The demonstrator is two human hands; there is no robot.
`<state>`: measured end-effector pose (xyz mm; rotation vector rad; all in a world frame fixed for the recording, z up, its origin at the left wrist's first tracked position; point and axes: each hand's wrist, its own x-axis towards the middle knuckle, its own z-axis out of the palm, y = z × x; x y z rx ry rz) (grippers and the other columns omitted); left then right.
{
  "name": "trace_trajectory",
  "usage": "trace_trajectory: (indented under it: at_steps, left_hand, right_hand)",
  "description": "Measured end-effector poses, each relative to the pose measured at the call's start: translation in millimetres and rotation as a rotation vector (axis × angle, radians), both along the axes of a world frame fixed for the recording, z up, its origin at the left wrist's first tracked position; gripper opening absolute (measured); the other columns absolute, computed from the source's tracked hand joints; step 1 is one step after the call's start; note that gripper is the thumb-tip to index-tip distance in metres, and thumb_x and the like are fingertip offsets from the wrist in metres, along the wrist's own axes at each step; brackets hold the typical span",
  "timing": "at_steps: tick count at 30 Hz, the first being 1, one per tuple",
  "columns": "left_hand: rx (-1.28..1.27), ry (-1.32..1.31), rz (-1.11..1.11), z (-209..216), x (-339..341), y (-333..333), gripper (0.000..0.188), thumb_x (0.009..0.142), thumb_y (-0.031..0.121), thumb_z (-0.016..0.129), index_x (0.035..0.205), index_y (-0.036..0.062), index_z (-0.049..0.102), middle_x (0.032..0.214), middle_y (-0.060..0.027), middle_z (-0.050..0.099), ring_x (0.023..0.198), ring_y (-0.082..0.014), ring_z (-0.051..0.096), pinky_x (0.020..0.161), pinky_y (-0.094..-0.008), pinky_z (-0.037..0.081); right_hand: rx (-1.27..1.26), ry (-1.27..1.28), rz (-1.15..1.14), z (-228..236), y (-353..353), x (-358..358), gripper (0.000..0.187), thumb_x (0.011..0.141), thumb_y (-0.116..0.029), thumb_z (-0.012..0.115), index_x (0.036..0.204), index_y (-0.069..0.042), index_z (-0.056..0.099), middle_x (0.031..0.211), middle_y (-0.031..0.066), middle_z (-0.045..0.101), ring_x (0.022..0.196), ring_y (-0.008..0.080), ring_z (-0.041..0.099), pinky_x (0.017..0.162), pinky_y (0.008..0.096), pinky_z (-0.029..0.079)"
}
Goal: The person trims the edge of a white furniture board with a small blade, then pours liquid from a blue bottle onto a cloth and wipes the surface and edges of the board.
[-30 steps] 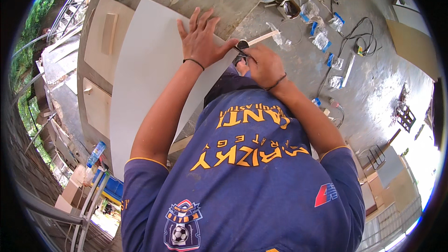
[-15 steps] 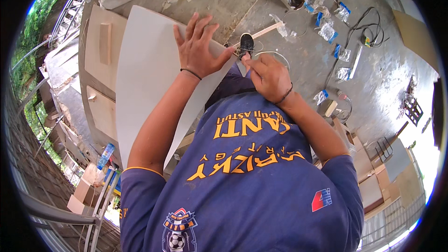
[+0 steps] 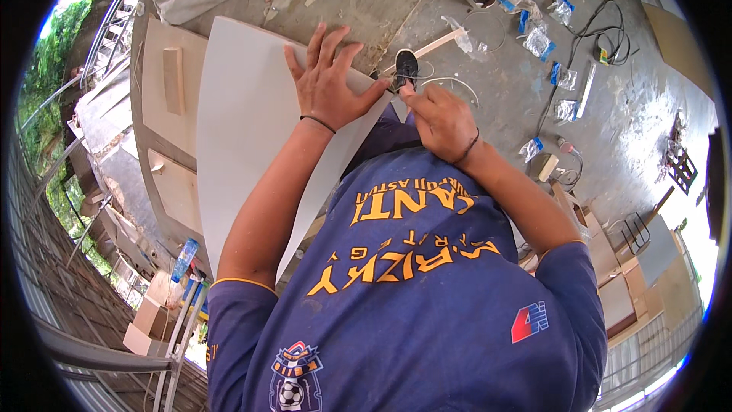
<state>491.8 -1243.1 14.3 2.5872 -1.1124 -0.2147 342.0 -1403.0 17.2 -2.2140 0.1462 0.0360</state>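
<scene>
A large white board (image 3: 255, 118) lies in front of me and to my left. My left hand (image 3: 329, 84) rests on its far right corner with the fingers spread, the thumb reaching toward the edge. Just right of that corner is my right hand (image 3: 442, 118), its fingers curled closed near the left thumb. What it grips, if anything, is hidden by the fingers. A thin pale strip (image 3: 456, 84) curves out beyond the fingertips, close to my black shoe (image 3: 406, 67). Whether the strip is in my hand I cannot tell.
Left of the board lies a beige panel with a wooden block (image 3: 174, 80) on it. A narrow wooden batten (image 3: 438, 43) lies beyond my shoe. Foil-and-blue packets (image 3: 538, 46) and a black cable (image 3: 602, 34) are strewn over the floor at right. Panels (image 3: 618, 301) stand at lower right.
The view has shifted slightly. My left hand stays spread on the board, and my right hand remains closed by the corner, with its fingertips a little nearer the shoe.
</scene>
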Motion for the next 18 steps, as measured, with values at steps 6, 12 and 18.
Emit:
trace_trajectory:
  at_steps: [6, 12, 18]
  left_hand:
    - [-0.009, 0.012, 0.004, 2.7, -2.1, -0.6, 0.051, 0.067, 0.050, 0.075, 0.104, 0.0167, 0.064, 0.131, 0.0005, 0.050, 0.135, -0.0250, 0.033, 0.106, -0.0613, 0.008]
    - [-0.175, 0.042, -0.384, -1.2, -6.2, 7.2, 0.039, 0.069, 0.040, 0.073, 0.097, 0.0142, 0.066, 0.115, -0.0019, 0.057, 0.124, -0.0224, 0.044, 0.108, -0.0504, 0.020]
    - [-0.112, 0.115, -0.526, -3.0, -11.5, -1.9, 0.028, 0.066, 0.024, 0.068, 0.091, 0.0121, 0.064, 0.097, -0.0032, 0.057, 0.100, -0.0222, 0.053, 0.098, -0.0418, 0.035]
  right_hand:
    - [0.009, 0.057, -0.020, -40.6, 10.6, -8.2, 0.023, 0.075, -0.007, 0.057, 0.097, -0.007, 0.064, 0.084, 0.0145, 0.056, 0.080, 0.0346, 0.059, 0.068, 0.0413, 0.049]
    - [0.040, 0.055, -0.214, -36.2, -12.5, -10.0, 0.019, 0.077, -0.009, 0.058, 0.094, -0.005, 0.065, 0.083, 0.0152, 0.059, 0.076, 0.0347, 0.060, 0.066, 0.0419, 0.049]
    - [0.092, 0.014, -0.320, -22.1, -17.9, -12.0, 0.018, 0.076, -0.006, 0.059, 0.092, -0.005, 0.066, 0.079, 0.0142, 0.059, 0.069, 0.0319, 0.061, 0.061, 0.0393, 0.048]
